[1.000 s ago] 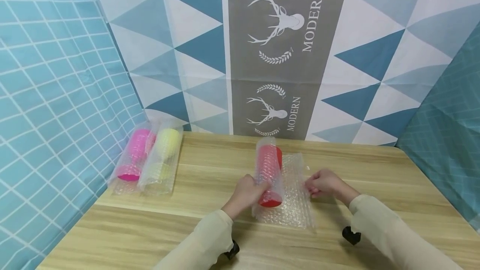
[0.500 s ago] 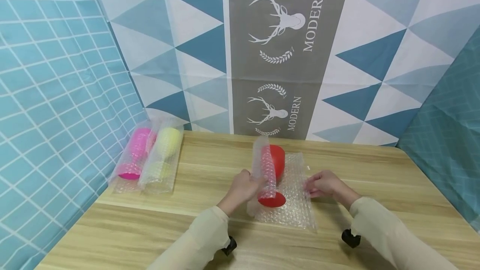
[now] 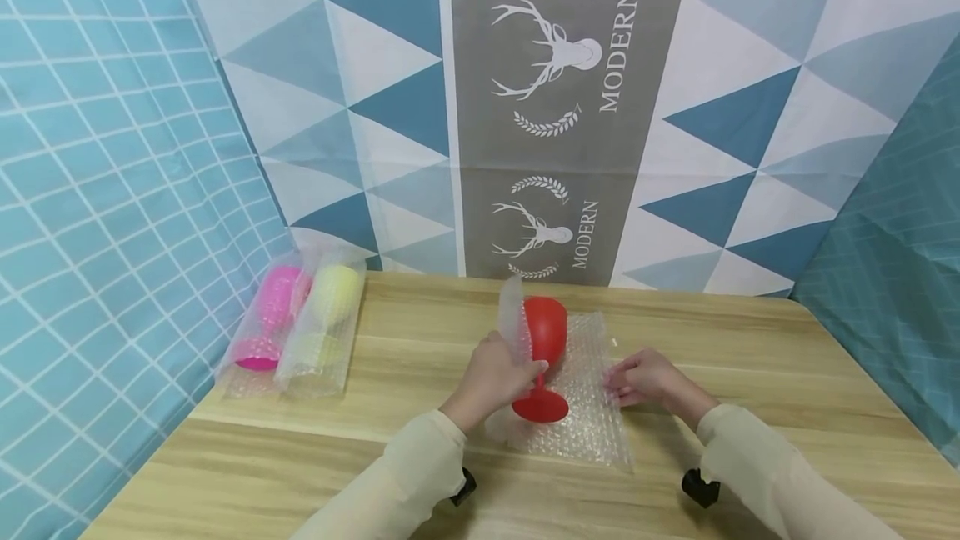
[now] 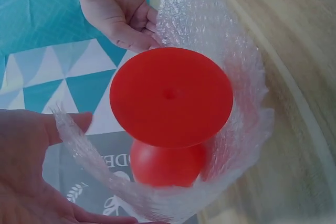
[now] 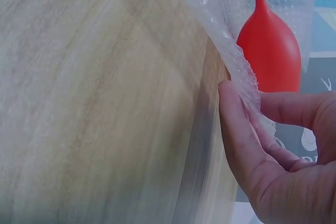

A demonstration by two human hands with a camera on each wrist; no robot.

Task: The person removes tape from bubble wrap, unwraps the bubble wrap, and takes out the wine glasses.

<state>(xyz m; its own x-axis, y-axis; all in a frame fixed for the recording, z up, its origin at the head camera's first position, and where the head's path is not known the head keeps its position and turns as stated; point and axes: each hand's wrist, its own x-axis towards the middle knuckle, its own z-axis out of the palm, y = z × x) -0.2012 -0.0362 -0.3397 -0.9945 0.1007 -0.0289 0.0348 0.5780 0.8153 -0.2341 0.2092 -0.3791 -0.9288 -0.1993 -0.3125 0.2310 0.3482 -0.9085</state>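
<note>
A red goblet [image 3: 546,330] lies on a sheet of bubble wrap [image 3: 592,407], its round foot [image 4: 170,98] facing me. My left hand [image 3: 497,380] holds the raised left flap of the wrap, thumb inside and fingers behind, close beside the goblet's stem. With thumb and fingers, my right hand [image 5: 294,156] pinches the right edge of the same sheet, near the table. In the left wrist view the wrap curves under and around the goblet like a trough. Part of the goblet's stem is hidden behind its foot there.
Two wrapped goblets, one pink [image 3: 273,307] and one yellow [image 3: 333,298], lie side by side at the table's back left. A patterned cloth [image 3: 555,107] hangs behind the wooden table [image 3: 300,457]. Blue gridded cloth [image 3: 97,190] lines the left side.
My left hand has drawn the wrap's left flap back to the left, uncovering the goblet that it covered before. The right hand stays at the right edge.
</note>
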